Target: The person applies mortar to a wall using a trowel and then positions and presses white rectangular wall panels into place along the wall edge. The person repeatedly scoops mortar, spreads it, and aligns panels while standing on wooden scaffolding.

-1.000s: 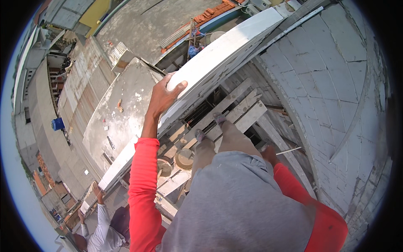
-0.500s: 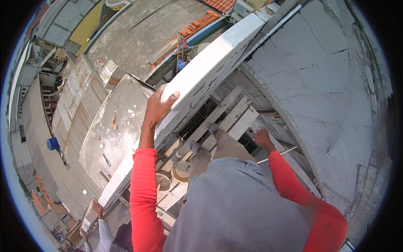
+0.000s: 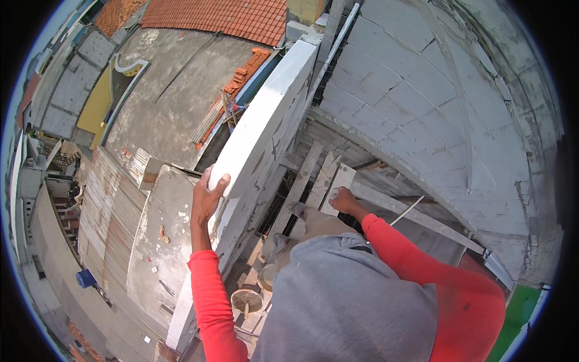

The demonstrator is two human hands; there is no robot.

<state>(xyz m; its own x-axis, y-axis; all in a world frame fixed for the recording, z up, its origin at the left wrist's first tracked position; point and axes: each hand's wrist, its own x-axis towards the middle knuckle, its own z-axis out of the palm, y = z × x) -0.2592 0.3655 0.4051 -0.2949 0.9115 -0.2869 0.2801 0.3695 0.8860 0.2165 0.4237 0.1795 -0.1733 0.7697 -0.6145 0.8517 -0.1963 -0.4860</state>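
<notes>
Left hand [image 3: 209,194] is hooked on the top edge of a white wall [image 3: 265,114], thumb and fingers partly spread, the wall being all it has hold of. Wall runs diagonally from upper centre to lower left, its top face smooth and bright, its inner side rough with grey patches. Right hand [image 3: 345,202] hangs in the air above the planks, fingers curled in; contents hidden, cannot tell whether it holds anything. A thin pale rod [image 3: 407,210] slants beside the right forearm; its lower end is hidden. Underfoot: worn, stained wooden planks [image 3: 315,181] laid side by side with dark gaps between, one foot [image 3: 297,209] visible on them. Near the feet, between legs and wall, a round container [image 3: 246,300] holds greyish material with a handle standing in it. On the right, a large wall of pale grey blocks [image 3: 416,96], joints showing, encloses the working space; a green surface [image 3: 518,314] shows at lower right. Beyond the white wall: a stained concrete slab [image 3: 142,241] with scattered debris, rusty corrugated sheeting [image 3: 114,199], a blue tank [image 3: 86,278], and an orange tiled roof [image 3: 217,17] at the top.
</notes>
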